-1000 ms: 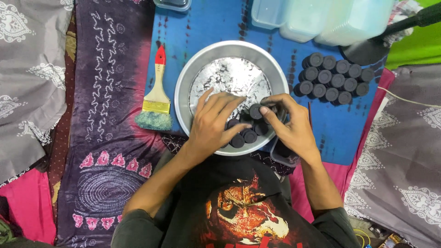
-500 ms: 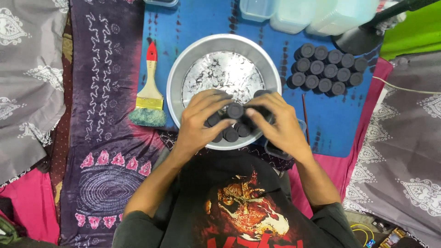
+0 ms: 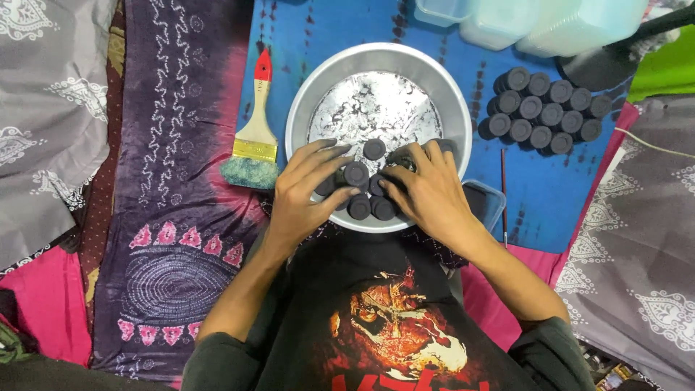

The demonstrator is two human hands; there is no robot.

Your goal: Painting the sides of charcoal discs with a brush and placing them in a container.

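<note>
So both hands are down in the metal bowl [image 3: 376, 54], working a little cluster of dark round discs [image 3: 356, 174] that sits at about 6 o'clock on the bowl floor, right against the near wall. The rest of the floor is just smeared with black residue, with one disc a bit apart toward the middle.

The left hand [image 3: 304, 192] comes in from 7 o'clock, fingers spread and lying flat over the left side of the cluster. It's resting on the discs, not pinching anything. The right hand [image 3: 431, 192] comes in from 5 o'clock with its fingers bent over the discs on that side. It might have one pinched, but the knuckles hide it, so I can't tell.

My read is that this is the sorting and gathering bit, herding discs together in the bowl. Getting any of them out looks like it'd take a proper fingertip pinch on one disc at a time, since they're packed touching each other.

Around it:
- A big neat batch of the same discs [image 3: 543, 108] is at 2 o'clock, out on the blue cloth [image 3: 326, 29].
- A brush [image 3: 253, 130] with a red-tipped handle lies at 9 o'clock.
- Pale plastic tubs [image 3: 536, 22] are at 1 o'clock.
- A small tray [image 3: 485, 203] and a thin stick [image 3: 504, 188] are at 4 o'clock, just beside the right wrist.
</note>
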